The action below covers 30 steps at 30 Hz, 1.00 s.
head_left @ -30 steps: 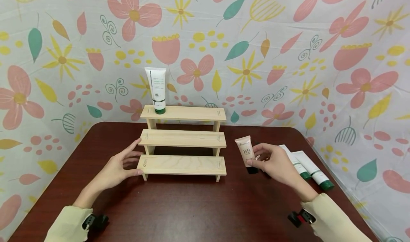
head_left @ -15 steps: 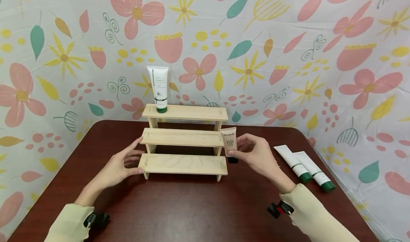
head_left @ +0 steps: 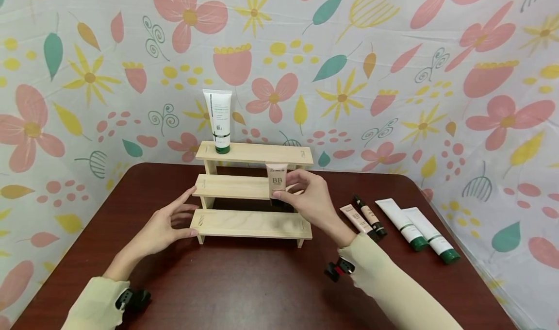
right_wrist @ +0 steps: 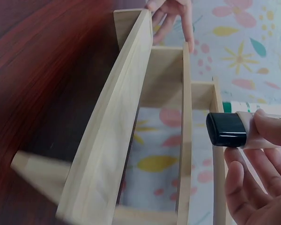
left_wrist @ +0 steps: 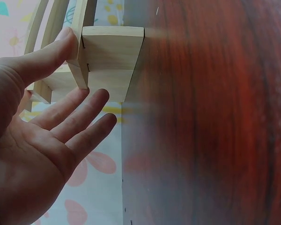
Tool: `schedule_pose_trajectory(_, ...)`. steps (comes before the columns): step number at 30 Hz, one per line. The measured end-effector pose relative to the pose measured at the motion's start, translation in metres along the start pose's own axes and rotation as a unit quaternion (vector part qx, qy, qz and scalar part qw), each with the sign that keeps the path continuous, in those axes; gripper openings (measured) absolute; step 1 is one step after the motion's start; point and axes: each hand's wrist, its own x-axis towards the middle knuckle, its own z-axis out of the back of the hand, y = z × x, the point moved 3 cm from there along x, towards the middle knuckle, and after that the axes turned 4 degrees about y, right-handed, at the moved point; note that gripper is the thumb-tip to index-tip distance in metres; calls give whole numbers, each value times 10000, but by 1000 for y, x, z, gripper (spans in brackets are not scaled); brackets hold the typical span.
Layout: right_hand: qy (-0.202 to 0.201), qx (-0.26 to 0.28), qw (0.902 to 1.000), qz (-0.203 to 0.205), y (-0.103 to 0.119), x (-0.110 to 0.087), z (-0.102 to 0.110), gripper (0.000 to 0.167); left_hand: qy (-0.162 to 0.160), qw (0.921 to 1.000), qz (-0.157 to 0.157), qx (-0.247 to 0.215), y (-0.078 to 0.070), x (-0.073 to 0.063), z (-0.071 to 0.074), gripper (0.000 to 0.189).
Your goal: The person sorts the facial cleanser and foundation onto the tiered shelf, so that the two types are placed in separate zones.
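A three-tier wooden display stand [head_left: 252, 224] stands on the dark table. My right hand [head_left: 312, 200] pinches a small pink BB cream tube [head_left: 277, 174], held upright with its black cap [right_wrist: 227, 130] down. In the head view the tube overlaps the right half of the middle tier; the right wrist view has the cap in the air over the tiers. My left hand [head_left: 158, 229] touches the stand's left end, thumb at the bottom tier and index finger at the middle one, the other fingers extended. A white tube with a green cap [head_left: 221, 119] stands at the left of the top tier.
Right of the stand, another BB cream tube [head_left: 354, 217] and a slim black-capped tube [head_left: 371, 216] lie on the table. Two white green-capped tubes, a nearer one [head_left: 395, 218] and one beside it [head_left: 427, 230], lie near the right edge. A floral cloth [head_left: 279, 68] hangs behind.
My right hand has carried the BB cream tube leftward, from beside the stand to the middle tier. The small tubes on the table have come into view behind it. My left hand stays put.
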Motion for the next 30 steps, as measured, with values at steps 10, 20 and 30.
schedule_pose_trajectory(10, 7, 455, 9989, 101, 12, 31, -50, 31, -6, 10000, -29, 2, 1, 0, 0, 107)
schedule_pose_trajectory(20, 63, 514, 9985, 194, 20, 54, -92, 27, 4, 10000, -18, -42, 1, 1, -1, 107)
schedule_pose_trajectory(30, 28, 504, 9975, 492, 26, 71, -119, 27, 5, 10000, -71, -67, 1, 1, 0, 106)
